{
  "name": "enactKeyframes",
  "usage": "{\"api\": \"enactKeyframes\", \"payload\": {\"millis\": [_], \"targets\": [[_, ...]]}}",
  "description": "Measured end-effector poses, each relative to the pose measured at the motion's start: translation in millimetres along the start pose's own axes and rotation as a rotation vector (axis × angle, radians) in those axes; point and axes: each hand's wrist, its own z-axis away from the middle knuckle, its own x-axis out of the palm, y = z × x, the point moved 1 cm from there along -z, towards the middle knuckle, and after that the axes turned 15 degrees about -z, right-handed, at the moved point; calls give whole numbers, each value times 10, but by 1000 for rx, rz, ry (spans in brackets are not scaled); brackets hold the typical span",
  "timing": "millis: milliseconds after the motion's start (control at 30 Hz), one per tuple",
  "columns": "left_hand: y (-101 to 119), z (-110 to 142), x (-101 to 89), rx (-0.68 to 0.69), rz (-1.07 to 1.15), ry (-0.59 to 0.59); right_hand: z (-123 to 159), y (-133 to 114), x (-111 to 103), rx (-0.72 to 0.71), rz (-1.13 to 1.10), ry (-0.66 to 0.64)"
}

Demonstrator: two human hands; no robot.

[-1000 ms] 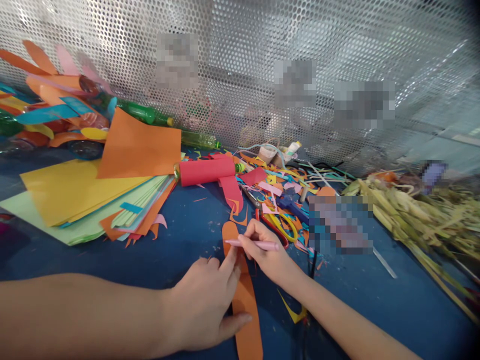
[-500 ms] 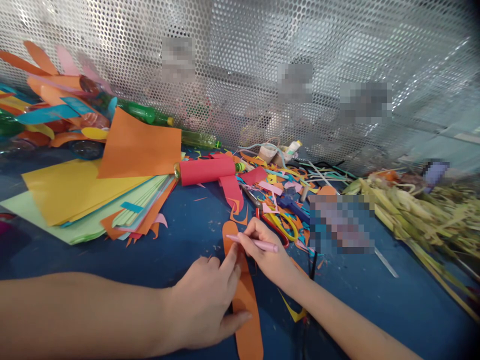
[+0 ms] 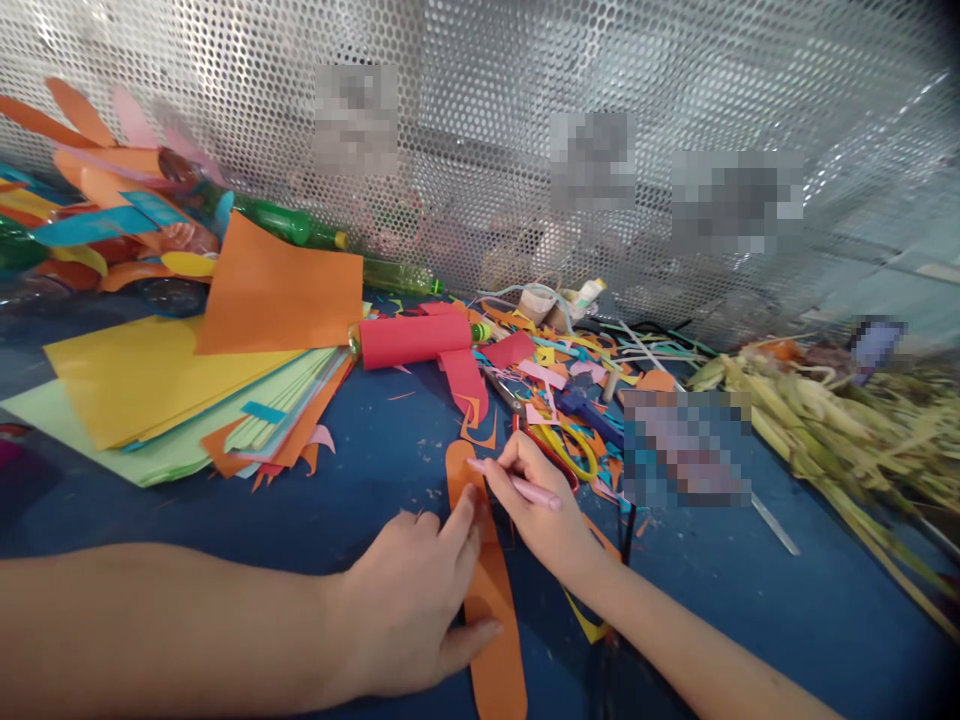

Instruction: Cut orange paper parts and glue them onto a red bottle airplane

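The right hand [image 3: 541,508], pinching a slim pink pen [image 3: 534,492], is apparently tracing rightward across a long orange paper strip [image 3: 495,580], the left hand [image 3: 416,600] splayed.

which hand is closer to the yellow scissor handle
Right. The right hand is close beside the yellow scissor handle, holding the pink pen; the left hand is farther left, on the orange strip.

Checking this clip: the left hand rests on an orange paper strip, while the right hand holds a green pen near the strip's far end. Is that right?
Not quite: the pen is pink, not green, as the head view shows. The rest stands: the left hand rests on the orange paper strip, and the right hand holds the pen near its far end.
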Motion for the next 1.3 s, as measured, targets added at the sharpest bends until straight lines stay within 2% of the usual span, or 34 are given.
{"api": "enactKeyframes", "payload": {"millis": [333,500,900,1033,1167,1300], "targets": [[3,10,-8,1,-5,-5,-8,1,-64,-81,106,50],[-3,-1,-4,1,-3,-23,-9,-2,-85,-63,104,46],[-14,-9,-10,0,-7,-32,-7,-50,-97,-36,46,69],[-17,-5,-19,-9,19,-22,-2,-69,-72,-52,-21,112],[-13,-2,-18,-22,20,2,12,-85,-28,31,-141,-4],[7,-4,1,-2,11,-1,22,-55,-17,90,-154,-103]]}}
